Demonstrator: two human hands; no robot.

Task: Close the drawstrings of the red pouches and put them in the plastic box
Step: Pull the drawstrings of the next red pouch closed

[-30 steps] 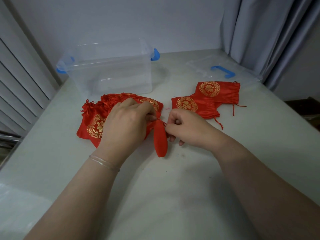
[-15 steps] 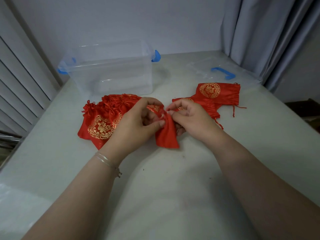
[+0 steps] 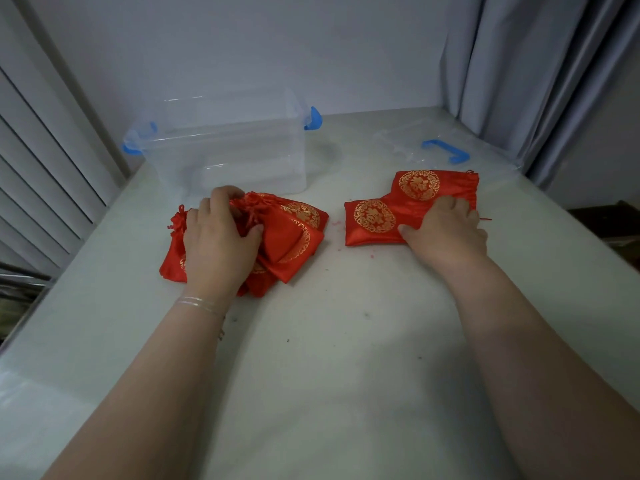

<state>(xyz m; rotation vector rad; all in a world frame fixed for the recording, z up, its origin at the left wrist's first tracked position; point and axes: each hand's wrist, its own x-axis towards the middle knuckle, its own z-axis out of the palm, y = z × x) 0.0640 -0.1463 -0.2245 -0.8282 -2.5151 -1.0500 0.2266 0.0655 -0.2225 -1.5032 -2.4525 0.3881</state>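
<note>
Left hand (image 3: 218, 237) on pouches (image 3: 294, 237), plastic box (image 3: 228, 150) behind

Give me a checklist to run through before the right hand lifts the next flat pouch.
1. Plastic box open on top, lid lying apart: ok.
2. Box already holds pouches: not ok, none seen inside.
3. Right hand on the near flat pouch: ok.
4. That pouch's drawstring drawn shut: cannot tell, the hand covers its mouth.
5. Left hand free to help: not ok, it rests on the cinched pile.
6. Far flat pouch out of the way: not ok, the two overlap.
</note>
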